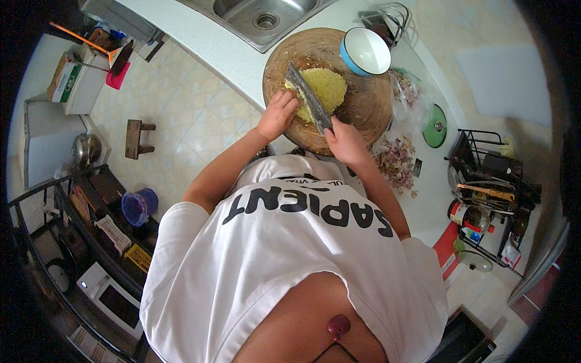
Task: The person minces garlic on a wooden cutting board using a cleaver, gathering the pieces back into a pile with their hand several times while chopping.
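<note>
On a round wooden chopping board (367,113) lies a flat heap of finely chopped pale yellow garlic (329,86). My right hand (345,140) is closed round the handle end of a cleaver (308,97), whose dark blade stands on edge across the left part of the heap. My left hand (280,112) rests at the heap's lower left edge, beside the blade, its fingers bent; whether something is under the fingertips is hidden. A white enamel bowl with a blue outside (368,51) sits on the board's upper right edge.
A steel sink (265,20) lies beyond the board. To the right are garlic skins (395,161), a plastic bag (411,95), a green lid (435,126) and a black rack (483,172) with utensils and bottles. A wooden stool (134,139) stands on the floor at left.
</note>
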Demonstrator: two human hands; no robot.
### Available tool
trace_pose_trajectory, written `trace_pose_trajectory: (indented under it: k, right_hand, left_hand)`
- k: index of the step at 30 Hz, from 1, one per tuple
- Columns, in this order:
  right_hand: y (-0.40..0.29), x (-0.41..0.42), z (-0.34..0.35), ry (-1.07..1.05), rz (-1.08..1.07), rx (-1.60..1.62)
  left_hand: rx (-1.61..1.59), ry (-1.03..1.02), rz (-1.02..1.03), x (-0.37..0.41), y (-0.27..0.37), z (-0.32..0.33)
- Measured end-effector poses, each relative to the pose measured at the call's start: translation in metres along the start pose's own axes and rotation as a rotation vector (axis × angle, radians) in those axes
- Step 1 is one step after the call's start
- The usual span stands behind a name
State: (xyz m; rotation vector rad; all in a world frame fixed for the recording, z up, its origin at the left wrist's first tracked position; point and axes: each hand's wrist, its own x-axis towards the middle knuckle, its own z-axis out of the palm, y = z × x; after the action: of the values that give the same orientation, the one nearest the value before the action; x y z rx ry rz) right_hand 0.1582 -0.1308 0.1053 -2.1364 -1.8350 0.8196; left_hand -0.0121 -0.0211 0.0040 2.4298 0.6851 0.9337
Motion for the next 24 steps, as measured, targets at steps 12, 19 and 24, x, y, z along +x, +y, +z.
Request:
trace_pose_trajectory:
  k: [12, 19, 24]
  right_hand:
    - [0.011, -0.001, 0.015, 0.054, 0.035, 0.067]
    - [-0.010, -0.006, -0.003, 0.068, -0.002, 0.060]
    - [-0.006, -0.001, 0.006, 0.062, -0.005, 0.012]
  left_hand:
    - [-0.018, 0.011, -0.008, 0.001, 0.002, -0.006]
    - [-0.012, 0.024, 0.018, -0.004, -0.005, -0.002]
    - [-0.007, -0.004, -0.001, -0.004, -0.004, -0.003]
